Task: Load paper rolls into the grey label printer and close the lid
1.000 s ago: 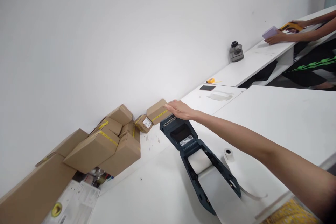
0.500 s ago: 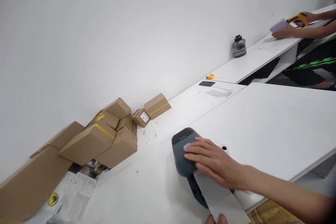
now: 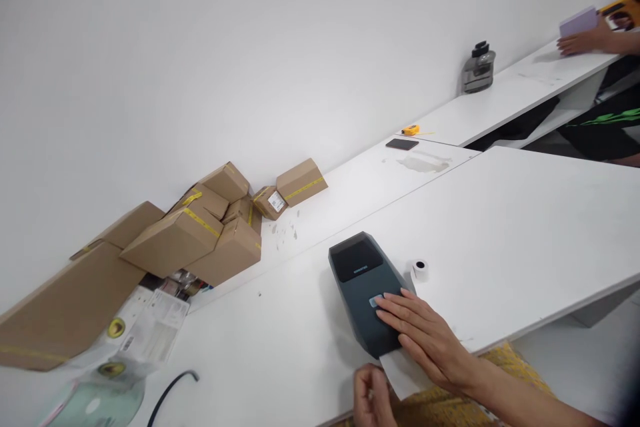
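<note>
A dark blue-grey device (image 3: pixel 357 287) with a black top panel lies on the white table, its lid down. My right hand (image 3: pixel 430 337) rests flat on its near end, fingers stretched out beside a small light-blue button (image 3: pixel 376 301). A white sheet (image 3: pixel 403 377) sticks out from the device's near edge, partly under my right hand. My left hand (image 3: pixel 370 393) is at the table's front edge, left of the sheet, with fingers curled; whether it holds anything is hidden. Right of the device stands a small white roll (image 3: pixel 420 270).
Cardboard boxes (image 3: pixel 173 240) are piled along the wall at left, above plastic-wrapped packages (image 3: pixel 155 327). A black cable (image 3: pixel 173 390) curves at the lower left. Farther back are a phone (image 3: pixel 402 144), a yellow tape measure (image 3: pixel 411 129), a bottle (image 3: pixel 479 68) and another person's hand (image 3: pixel 585 40) holding a lilac block.
The device's lid has come down, and my right hand lies lower on it. My left hand has moved up and left, off the sheet's end. Less of the sheet shows.
</note>
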